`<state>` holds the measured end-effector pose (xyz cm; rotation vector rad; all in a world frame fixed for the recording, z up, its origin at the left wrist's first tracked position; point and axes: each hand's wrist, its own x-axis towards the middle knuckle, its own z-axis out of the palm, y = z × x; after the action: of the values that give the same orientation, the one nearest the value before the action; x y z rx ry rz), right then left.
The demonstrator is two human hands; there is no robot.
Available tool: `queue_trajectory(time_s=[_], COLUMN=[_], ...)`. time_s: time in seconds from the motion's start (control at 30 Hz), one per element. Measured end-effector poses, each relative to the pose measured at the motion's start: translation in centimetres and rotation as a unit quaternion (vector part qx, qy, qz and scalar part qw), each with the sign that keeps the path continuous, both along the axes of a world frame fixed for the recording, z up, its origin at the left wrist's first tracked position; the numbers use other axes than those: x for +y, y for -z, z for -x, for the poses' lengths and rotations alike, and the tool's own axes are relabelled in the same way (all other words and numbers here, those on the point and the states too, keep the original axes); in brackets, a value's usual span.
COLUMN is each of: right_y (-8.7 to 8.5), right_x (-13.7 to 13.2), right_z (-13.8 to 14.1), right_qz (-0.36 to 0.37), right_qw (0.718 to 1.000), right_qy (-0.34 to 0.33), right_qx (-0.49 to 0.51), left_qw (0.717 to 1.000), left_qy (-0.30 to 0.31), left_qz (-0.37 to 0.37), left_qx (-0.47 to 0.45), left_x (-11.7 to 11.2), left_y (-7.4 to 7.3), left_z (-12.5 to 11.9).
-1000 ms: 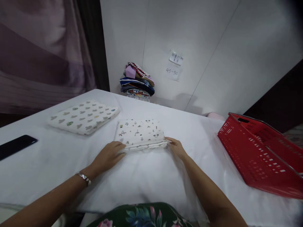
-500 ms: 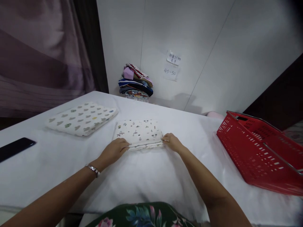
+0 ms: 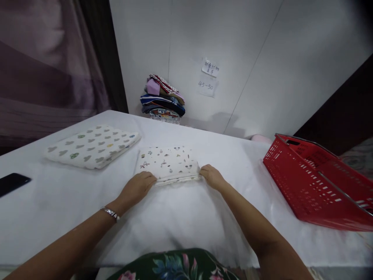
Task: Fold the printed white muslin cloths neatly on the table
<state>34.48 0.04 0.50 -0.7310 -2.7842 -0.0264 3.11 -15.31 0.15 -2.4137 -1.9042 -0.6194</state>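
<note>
A white-covered table [image 3: 175,210] bears a red basket [image 3: 294,179]; well to the basket's left lies a folded cloud-print cloth [image 3: 93,146], and nearer the basket, on that same side, a smaller folded cloth [image 3: 169,163] with a fine print. The left hand [image 3: 138,188] and right hand [image 3: 213,177] pinch its two near corners, fingers drawn together.

The scene is dimly lit, the white tablecloth [image 3: 180,217] being rendered greyish. A soft shadow [image 3: 220,121] is cast on the wall [image 3: 233,46], right of the stacked fabrics [image 3: 163,99]. The upper right corner is blackened, the red basket [image 3: 309,190] is stretched by wide-angle distortion, and fine print on the folded cloth [image 3: 167,161] is softened.
</note>
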Motion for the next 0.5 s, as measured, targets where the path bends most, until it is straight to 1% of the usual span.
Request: queue_trajectory(time_s=[0.1,0.2,0.37,0.5], right_y=[0.1,-0.4,-1.0,-1.1], right_x=[0.0,0.0,-0.1,0.0], right_z=[-0.2,-0.3,0.0,0.3], right_qz=[0.011,0.023,0.033,0.04], right_qw=[1.0,0.999,0.998,0.997], right_qy=[-0.011,-0.027,0.0,0.003], right_qx=[0.002,-0.014,-0.046,-0.059], left_qw=[1.0,1.0,1.0,0.999], left_qy=[0.008,0.002,-0.01,-0.014], left_qz=[-0.009,-0.011,0.007,0.023], left_qx=[-0.008,0.002,0.028,0.026], left_x=[-0.2,-0.7,-1.3,-1.6], left_y=[0.1,0.2,0.2,0.0], left_z=[0.2,0.8,1.8,2.2])
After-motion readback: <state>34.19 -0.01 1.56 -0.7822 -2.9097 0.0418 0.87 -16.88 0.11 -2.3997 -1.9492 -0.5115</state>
